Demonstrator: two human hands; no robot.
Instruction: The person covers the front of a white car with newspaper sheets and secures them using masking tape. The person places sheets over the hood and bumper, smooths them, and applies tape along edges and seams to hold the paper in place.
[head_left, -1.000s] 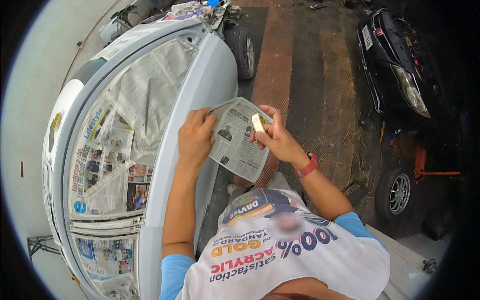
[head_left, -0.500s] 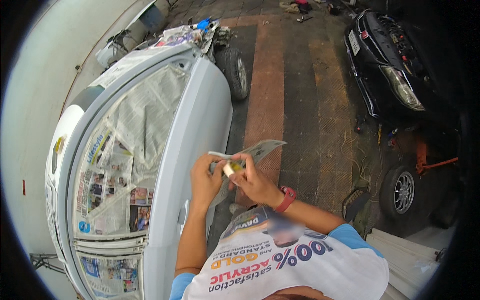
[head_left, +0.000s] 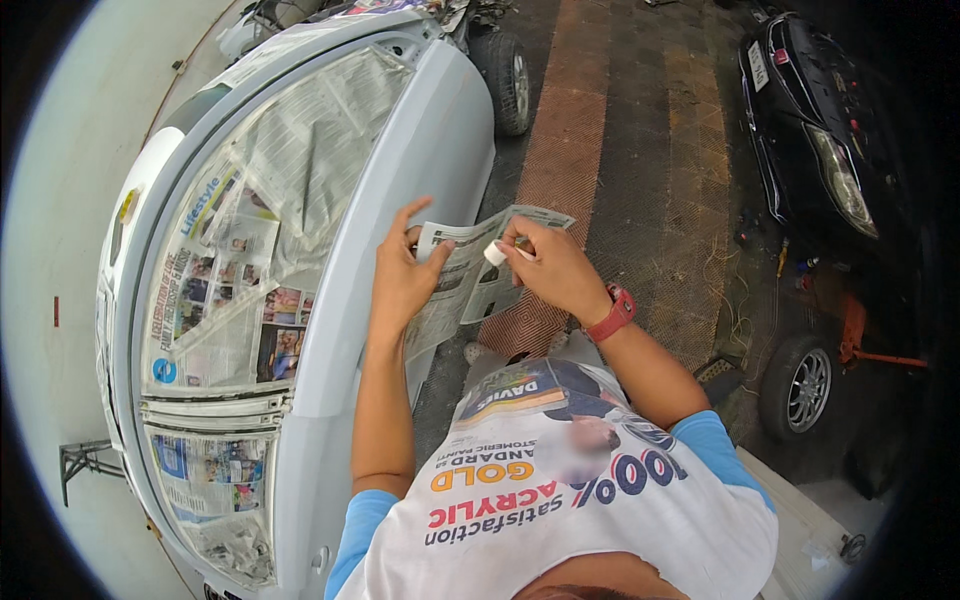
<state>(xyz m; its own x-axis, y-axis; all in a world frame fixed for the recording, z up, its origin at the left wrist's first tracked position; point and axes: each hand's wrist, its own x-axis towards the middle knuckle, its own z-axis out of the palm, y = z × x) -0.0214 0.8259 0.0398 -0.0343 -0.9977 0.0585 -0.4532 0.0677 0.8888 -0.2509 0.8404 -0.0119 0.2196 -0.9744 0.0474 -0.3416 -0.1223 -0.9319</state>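
Observation:
A newspaper sheet (head_left: 455, 270) hangs between my hands, beside the grey car door (head_left: 400, 210). My left hand (head_left: 400, 275) is at its left upper edge, with the thumb over the paper and the index finger stretched upward. The other fingers curl partly behind the sheet. A small white roll of masking tape (head_left: 494, 253) is pinched in my right hand (head_left: 550, 265), in front of the sheet's right part. My right fingers partly cover the roll.
To the left, newspaper masks the windows (head_left: 240, 270) of the grey car. A black car (head_left: 815, 140) with its engine bay exposed stands at the far right. Below it are a loose wheel (head_left: 800, 385) and an orange metal stand (head_left: 855, 330). A tyre (head_left: 503, 85) shows ahead.
My hands have moved apart, the right one going rightward with the tape roll. The newspaper sheet is now more spread out. The whole view has shifted.

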